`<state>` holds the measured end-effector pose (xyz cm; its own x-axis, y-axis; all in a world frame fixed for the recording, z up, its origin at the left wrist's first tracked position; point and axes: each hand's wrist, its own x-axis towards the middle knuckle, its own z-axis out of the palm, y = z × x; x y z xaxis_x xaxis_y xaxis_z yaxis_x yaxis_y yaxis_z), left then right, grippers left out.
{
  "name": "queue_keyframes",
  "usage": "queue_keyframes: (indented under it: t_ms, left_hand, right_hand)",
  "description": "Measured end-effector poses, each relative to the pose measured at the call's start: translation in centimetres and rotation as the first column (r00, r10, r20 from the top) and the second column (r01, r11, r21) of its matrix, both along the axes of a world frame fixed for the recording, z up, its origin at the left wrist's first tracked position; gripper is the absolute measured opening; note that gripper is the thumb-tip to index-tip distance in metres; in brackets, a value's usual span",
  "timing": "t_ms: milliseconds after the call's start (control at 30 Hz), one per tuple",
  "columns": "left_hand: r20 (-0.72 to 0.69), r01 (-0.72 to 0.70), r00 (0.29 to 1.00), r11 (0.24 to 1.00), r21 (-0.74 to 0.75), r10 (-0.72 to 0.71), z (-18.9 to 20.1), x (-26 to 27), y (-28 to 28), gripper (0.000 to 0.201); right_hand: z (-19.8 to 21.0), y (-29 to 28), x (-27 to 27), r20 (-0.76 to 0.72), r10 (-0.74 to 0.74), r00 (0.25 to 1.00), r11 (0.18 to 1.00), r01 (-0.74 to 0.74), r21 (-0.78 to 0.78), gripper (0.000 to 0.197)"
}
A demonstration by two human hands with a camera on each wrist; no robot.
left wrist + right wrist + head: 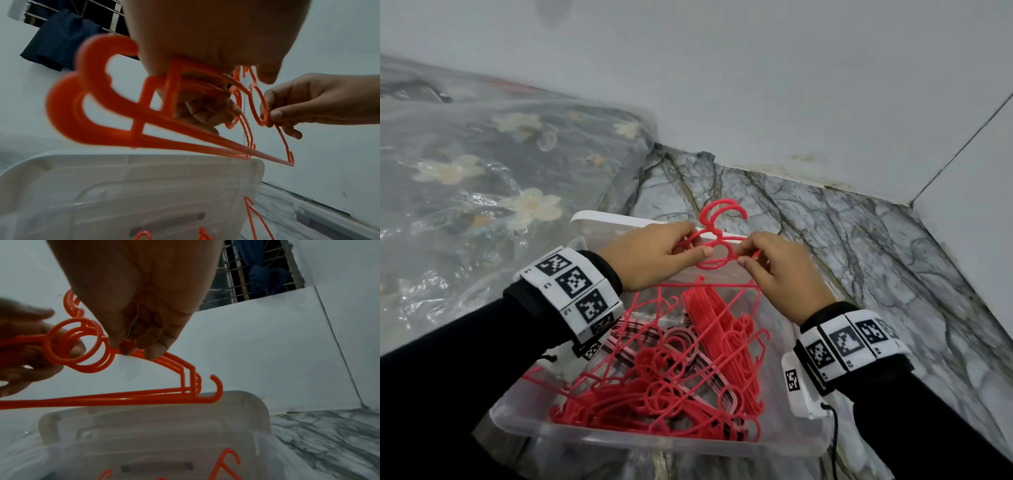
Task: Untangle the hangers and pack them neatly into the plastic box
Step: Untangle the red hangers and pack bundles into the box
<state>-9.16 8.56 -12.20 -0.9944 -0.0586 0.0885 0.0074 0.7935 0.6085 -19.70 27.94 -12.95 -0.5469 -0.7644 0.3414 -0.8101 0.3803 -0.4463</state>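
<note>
My left hand (654,255) and right hand (779,270) both pinch the held hangers (717,240) by their rings, above the plastic box (661,442). I'd align hooks first, then lower them flat beside the tangled pile (664,383).

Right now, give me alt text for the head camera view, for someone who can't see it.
Two hands, left hand and right hand, pinch a small bunch of red hangers above a clear plastic box. The box holds a tangled heap of red hangers and stands on a marbled floor beside a plastic-wrapped floral bundle.
</note>
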Motion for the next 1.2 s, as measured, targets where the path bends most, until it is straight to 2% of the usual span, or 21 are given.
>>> queue_keyframes:
  t_ms: [100, 233, 333, 400, 467, 533, 600, 667, 733, 833, 933, 1100, 1200]
  left_hand:
    - [-0.058, 0.012, 0.998, 0.999, -0.033, -0.014, 0.0, -0.1, 0.0, 0.026]
    - [-0.063, 0.003, 0.998, 0.982, -0.187, -0.015, -0.2, 0.1, -0.1, 0.028]
    - [-0.070, -0.003, 0.997, 0.969, -0.247, -0.014, -0.1, 0.2, -0.1, 0.034]
    - [-0.067, 0.001, 0.998, 0.969, -0.247, -0.018, -0.1, 0.1, -0.1, 0.035]
    - [-0.061, 0.000, 0.998, 0.951, -0.309, -0.020, -0.4, 0.0, 0.2, 0.033]
    - [-0.071, -0.027, 0.997, 0.888, -0.459, -0.007, -0.8, -0.1, 0.5, 0.027]
    - [-0.097, -0.080, 0.995, 0.815, -0.574, 0.029, -1.2, -0.2, 0.4, 0.022]
    - [-0.113, -0.125, 0.991, 0.788, -0.603, 0.071, -1.5, -0.2, 0.2, 0.021]
    - [-0.118, -0.166, 0.986, 0.791, -0.589, 0.120, -1.5, -0.3, -0.3, 0.020]
    - [-0.152, -0.268, 0.963, 0.794, -0.546, 0.222, -1.3, -0.4, -1.3, 0.024]
    - [-0.162, -0.323, 0.946, 0.790, -0.522, 0.279, -1.2, -0.5, -1.7, 0.027]
    - [-0.174, -0.327, 0.945, 0.802, -0.500, 0.277, -1.1, -0.6, -1.5, 0.026]
    - [-0.161, -0.329, 0.944, 0.820, -0.469, 0.287, -1.0, -0.6, -1.6, 0.024]
  right_hand:
    - [-0.2, -0.2, 0.2, -0.016, 0.002, 1.000, 1.000, -0.002, -0.007, 0.004]
    - [-0.3, -0.3, 0.3, -0.052, -0.025, 0.998, 1.000, 0.025, 0.013, 0.014]
    - [-0.2, -0.2, 0.5, -0.147, -0.041, 0.988, 0.989, 0.061, 0.135, 0.021]
    - [-0.1, -0.3, 0.7, -0.215, -0.029, 0.976, 0.966, 0.082, 0.245, 0.019]
    - [-0.1, -0.4, 0.8, -0.237, -0.016, 0.971, 0.945, 0.092, 0.314, 0.018]
    - [-0.3, -0.7, 0.9, -0.225, 0.000, 0.974, 0.938, 0.078, 0.337, 0.018]
    - [-0.6, -0.8, 0.9, -0.170, 0.015, 0.985, 0.954, 0.036, 0.296, 0.016]
    - [-1.0, -0.6, 0.6, -0.108, 0.012, 0.994, 0.966, 0.017, 0.258, 0.015]
    - [-1.5, -0.3, -0.2, -0.092, 0.013, 0.996, 0.951, 0.016, 0.307, 0.011]
    - [-3.2, 0.1, -1.2, -0.077, 0.050, 0.996, 0.832, 0.001, 0.555, 0.005]
    - [-6.4, 0.0, -0.9, 0.004, 0.104, 0.995, 0.611, -0.068, 0.788, 0.017]
    - [-13.5, 0.5, -0.1, 0.058, 0.178, 0.982, 0.250, -0.102, 0.963, 0.025]
    - [-16.3, 0.8, 0.1, 0.068, 0.194, 0.979, 0.204, -0.109, 0.973, 0.002]
